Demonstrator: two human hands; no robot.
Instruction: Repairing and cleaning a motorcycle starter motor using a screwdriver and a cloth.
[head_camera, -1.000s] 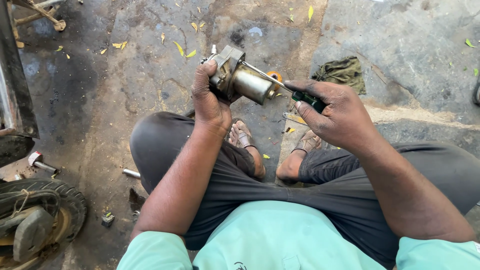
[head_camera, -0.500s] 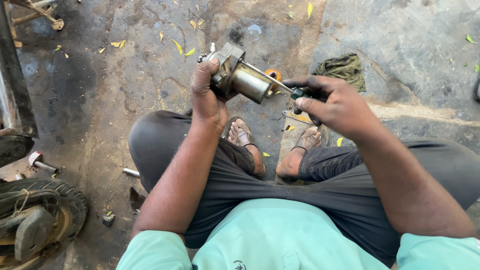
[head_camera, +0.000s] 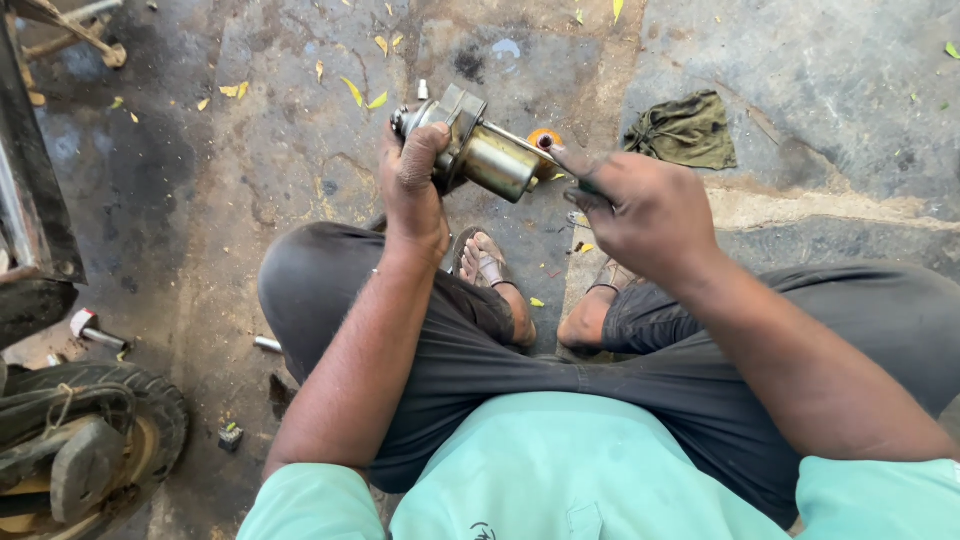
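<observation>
— Above the person's knees, what sits in the hands?

— A small metal motor (head_camera: 478, 150), a cylinder with a grey cast housing at one end. The left hand (head_camera: 415, 185) is wrapped tight around the housing end, fingers curled over it, holding the motor up off the ground.

— And the right hand (head_camera: 640, 205)?

— It is closed around a thin tool (head_camera: 560, 160) whose shaft runs along the motor's body; the tip lies against the cylinder. I cannot tell exactly what kind of tool it is, as the fingers hide the handle.

— What lies around the motor?

— Just behind it, a small orange round thing (head_camera: 546, 138) on the concrete floor (head_camera: 300, 150), partly hidden. To the right of the motor, well apart, a crumpled olive rag (head_camera: 685, 130). Below the motor, the person's sandalled feet (head_camera: 490, 265) between the bent legs. Far to the left of the motor and lower, a tyre (head_camera: 90, 440) at the frame's edge, with yellow leaves (head_camera: 360, 95) scattered on the floor beyond the motor.
</observation>
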